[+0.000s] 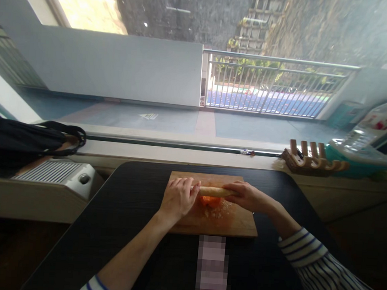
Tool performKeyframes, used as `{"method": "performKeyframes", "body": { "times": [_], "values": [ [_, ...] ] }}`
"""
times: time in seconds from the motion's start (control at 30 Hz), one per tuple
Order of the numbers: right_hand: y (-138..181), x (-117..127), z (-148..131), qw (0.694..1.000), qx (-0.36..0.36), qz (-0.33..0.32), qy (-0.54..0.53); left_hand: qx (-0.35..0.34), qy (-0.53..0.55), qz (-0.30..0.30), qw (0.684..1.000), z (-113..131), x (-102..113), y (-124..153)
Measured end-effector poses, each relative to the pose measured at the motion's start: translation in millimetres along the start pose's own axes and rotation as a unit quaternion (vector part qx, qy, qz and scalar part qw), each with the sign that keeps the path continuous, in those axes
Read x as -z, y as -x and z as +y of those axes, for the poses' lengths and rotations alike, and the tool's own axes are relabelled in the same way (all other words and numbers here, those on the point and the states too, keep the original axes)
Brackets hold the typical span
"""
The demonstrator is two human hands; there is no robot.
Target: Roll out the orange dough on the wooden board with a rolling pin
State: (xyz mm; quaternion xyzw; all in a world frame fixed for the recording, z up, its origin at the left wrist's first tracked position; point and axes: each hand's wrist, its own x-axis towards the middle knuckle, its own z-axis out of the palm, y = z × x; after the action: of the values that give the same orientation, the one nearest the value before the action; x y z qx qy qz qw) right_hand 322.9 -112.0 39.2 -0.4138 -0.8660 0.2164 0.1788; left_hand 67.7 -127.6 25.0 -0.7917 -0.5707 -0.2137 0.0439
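A black worktop (106, 227) with rounded far corners bears a rectangular wooden cutting board (237, 226), lying flat near its far edge. On the board's orange-stained surface, a bright orange mass (211, 202) sits above a scatter of pale flecks (216, 214).

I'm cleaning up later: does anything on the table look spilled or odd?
Pale bits lie scattered on the cutting board beside the orange lump; loose and uneven, they could pass for a spill. Nearer the camera, a pixelated patch looks odd, hiding what's there.
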Motion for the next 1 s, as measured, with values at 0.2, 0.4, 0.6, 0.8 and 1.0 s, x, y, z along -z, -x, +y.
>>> {"method": "performKeyframes", "body": {
  "times": [0.2,0.4,0.6,0.8,1.0],
  "values": [
    [-5,-3,-6,0.996,-0.02,-0.042,0.077,-0.01,-0.051,-0.04,0.998,6,-8,3],
    [-12,-17,-5,0.981,-0.078,0.01,0.178,-0.018,-0.043,0.017,0.999,5,-17,-3],
    [-21,-23,9,0.967,-0.083,0.028,0.239,-0.002,-0.049,0.002,0.999,2,-25,-17],
    [-32,-24,16,0.966,-0.114,0.018,0.23,0.007,-0.051,-0.01,0.999,-1,-29,-34],
    [-28,-32,17,0.963,-0.125,0.052,0.235,-0.007,-0.032,-0.011,0.999,-2,-31,-35]
  ]
}}
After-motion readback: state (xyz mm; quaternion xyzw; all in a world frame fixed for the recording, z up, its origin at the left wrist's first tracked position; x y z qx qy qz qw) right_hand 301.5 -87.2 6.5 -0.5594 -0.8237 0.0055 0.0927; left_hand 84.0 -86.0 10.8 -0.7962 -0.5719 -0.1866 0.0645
